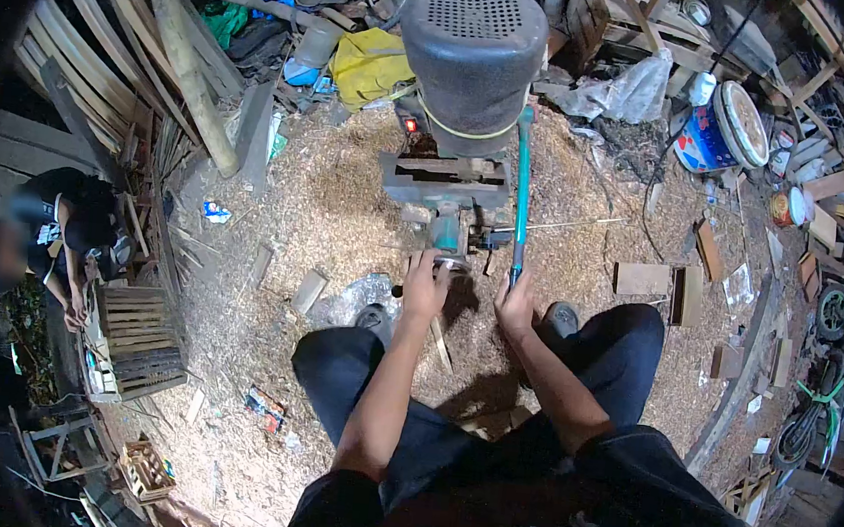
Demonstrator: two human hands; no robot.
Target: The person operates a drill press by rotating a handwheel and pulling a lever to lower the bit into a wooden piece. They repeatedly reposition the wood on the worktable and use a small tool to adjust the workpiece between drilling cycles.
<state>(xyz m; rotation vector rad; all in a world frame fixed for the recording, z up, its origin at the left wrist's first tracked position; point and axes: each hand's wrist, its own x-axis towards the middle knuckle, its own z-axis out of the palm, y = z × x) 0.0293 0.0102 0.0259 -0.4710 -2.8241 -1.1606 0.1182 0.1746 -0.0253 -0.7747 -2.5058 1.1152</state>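
In front of me stands a machine (473,47) with a dark housing and a vented top. Below the housing is a slotted metal table (447,177), with a green metal part in front of it. My left hand (423,286) has its fingers closed at a round metal handwheel (456,265) at the machine's near end; the hand partly hides the wheel. A long green lever (522,182) runs up the machine's right side. My right hand (514,304) is wrapped round its dark lower end. A small red light (411,124) glows beside the housing.
Wood shavings cover the ground, with wood blocks (641,280) lying at right. A yellow cloth (371,66) and a bucket (706,138) flank the machine. Another person (59,222) sits at left by a slatted crate (140,334). A bicycle (818,388) stands far right.
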